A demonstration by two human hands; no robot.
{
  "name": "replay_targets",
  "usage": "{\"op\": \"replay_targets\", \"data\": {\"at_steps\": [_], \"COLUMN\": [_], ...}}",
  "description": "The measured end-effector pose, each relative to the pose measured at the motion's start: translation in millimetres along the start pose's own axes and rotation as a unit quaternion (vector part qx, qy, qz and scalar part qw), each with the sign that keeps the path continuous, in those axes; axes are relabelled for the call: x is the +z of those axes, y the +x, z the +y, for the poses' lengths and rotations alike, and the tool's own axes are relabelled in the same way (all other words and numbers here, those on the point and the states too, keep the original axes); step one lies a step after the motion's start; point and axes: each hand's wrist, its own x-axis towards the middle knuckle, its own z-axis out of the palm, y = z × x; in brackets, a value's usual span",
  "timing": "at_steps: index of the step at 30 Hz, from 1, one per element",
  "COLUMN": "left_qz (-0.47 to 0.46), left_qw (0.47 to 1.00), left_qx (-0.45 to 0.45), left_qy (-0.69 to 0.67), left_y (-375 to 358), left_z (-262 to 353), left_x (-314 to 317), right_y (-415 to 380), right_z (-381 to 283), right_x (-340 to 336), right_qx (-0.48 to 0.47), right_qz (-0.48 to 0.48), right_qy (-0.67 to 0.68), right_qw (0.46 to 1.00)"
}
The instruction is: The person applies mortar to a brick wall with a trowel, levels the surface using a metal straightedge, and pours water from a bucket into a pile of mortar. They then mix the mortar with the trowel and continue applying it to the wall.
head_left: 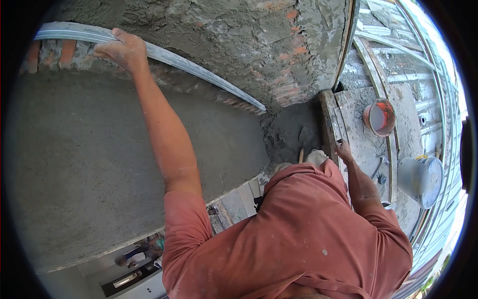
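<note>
My left hand point(124, 50) is stretched out to the upper left, its fingers around a long, pale metal straightedge point(199, 74). The straightedge lies along the line between the rough mortared brickwork point(239, 45) and a smoother grey plastered surface point(89, 149). Its far end reaches the mortar near the corner. On the right, my right hand point(344, 151) is closed at the edge of a wooden plank point(329, 117); a small dark spot shows at its fingers, too small to name. Between my feet and the corner, a trowel point(301, 155) with a wooden handle lies on grey mortar.
A red bucket point(369, 118) of pale liquid stands on the boards point(411, 114) to the right. Nearby is a white bucket point(406, 174). Long strips point(371, 67) cross the boards. Below the plastered surface, at lower left, another person point(135, 258) is partly visible.
</note>
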Motion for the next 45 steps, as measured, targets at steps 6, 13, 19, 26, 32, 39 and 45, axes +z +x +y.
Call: {"op": "replay_targets", "data": {"at_steps": [6,13,19,26,32,39,45], "left_qz": [-0.005,-0.001,0.010,0.011,0.002,0.006,-0.007], "left_qw": [1.000,1.000,1.000,0.998,0.999,1.000,0.997], "left_qx": [0.012,0.013,0.000,-0.035,-0.032,-0.010,-0.051], "left_qy": [-0.001,0.012,0.029,0.043,0.013,0.006,-0.057], "left_y": [1,2,3,5,2,6,-17], "left_z": [-4,-8,-8,-11,-3,-8,10], "left_x": [1,2,4,8,4,4,-20], "right_y": [2,5,1,-11,8,-9,-13], "right_z": [3,9,-3,-19,9,-3,14], "right_x": [2,3,-1,-7,-4,-8,-7], "right_qx": [-0.016,-0.018,-0.014,-0.035,-0.028,-0.018,-0.084], "right_qz": [0.005,-0.007,-0.003,0.018,-0.007,0.006,0.027], "right_qy": [-0.044,-0.016,-0.010,-0.001,-0.015,-0.042,-0.072], "right_qw": [0.999,1.000,1.000,0.999,0.999,0.999,0.993]}}
